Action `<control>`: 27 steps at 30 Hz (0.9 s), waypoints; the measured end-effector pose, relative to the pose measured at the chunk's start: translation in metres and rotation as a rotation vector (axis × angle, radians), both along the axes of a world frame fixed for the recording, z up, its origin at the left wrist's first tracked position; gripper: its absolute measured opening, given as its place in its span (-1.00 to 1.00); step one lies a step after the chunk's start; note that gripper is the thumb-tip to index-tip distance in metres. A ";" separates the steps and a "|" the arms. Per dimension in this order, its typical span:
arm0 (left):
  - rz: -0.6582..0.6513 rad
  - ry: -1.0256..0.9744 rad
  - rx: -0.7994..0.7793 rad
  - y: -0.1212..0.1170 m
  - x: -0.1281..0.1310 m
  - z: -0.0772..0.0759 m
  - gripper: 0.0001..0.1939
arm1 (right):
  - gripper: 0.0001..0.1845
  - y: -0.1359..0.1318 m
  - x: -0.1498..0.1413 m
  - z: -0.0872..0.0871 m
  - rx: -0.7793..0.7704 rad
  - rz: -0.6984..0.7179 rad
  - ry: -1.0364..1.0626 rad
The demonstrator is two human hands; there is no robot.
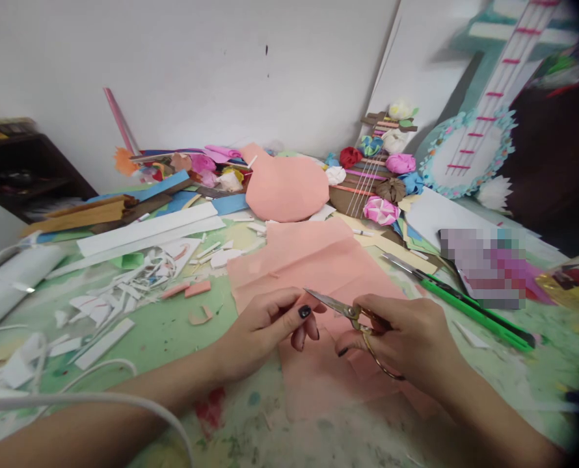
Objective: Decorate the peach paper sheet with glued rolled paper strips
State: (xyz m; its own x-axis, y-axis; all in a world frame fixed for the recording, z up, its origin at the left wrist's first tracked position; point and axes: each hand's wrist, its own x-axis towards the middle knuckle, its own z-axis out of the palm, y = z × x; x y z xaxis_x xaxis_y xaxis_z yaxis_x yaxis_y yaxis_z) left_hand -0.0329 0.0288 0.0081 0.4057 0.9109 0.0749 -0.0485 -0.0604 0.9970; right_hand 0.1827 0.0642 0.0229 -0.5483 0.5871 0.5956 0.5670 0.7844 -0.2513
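Observation:
My right hand (401, 338) grips a pair of scissors (336, 303) by its gold-coloured handles, the blades pointing left. Just left of the blade tips, my left hand (272, 325) pinches a small piece of salmon-pink paper (313, 300), mostly covered by the fingers. Whether the blades touch that piece I cannot tell. Beneath both hands lies a large creased salmon-pink sheet (313, 253). Beyond it, a cut-out in the same pink (287, 188), rounded with a short neck, leans among paper items.
White paper scraps (123, 292) litter the left side, near a white cable (99, 400). A green utility knife (479, 312) and a phone (465, 273) lie at right. Paper flowers (382, 211) and a decorated paper instrument (465, 153) stand at the back by the wall.

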 end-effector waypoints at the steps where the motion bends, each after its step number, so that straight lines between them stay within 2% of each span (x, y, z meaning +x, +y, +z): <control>1: 0.006 0.020 0.008 0.000 0.000 0.000 -0.75 | -0.46 0.000 0.000 0.000 -0.009 -0.004 0.007; 8: 0.184 0.320 0.257 0.000 -0.003 0.003 -0.70 | -0.58 0.000 0.001 0.001 -0.251 -0.082 0.041; 12: 0.157 0.355 0.328 -0.002 -0.002 0.008 -0.70 | -0.59 -0.006 -0.003 0.001 -0.324 -0.046 0.021; 16: 0.127 0.333 0.325 -0.003 0.001 0.009 -0.79 | -0.58 -0.009 -0.007 -0.002 -0.290 -0.036 -0.013; 23: 0.101 0.250 0.266 -0.003 0.002 0.005 -0.79 | -0.62 -0.005 -0.006 -0.007 -0.118 -0.017 -0.010; 27: 0.083 0.229 0.218 -0.003 0.003 0.004 -0.77 | -0.58 -0.005 -0.005 -0.008 -0.048 -0.019 -0.012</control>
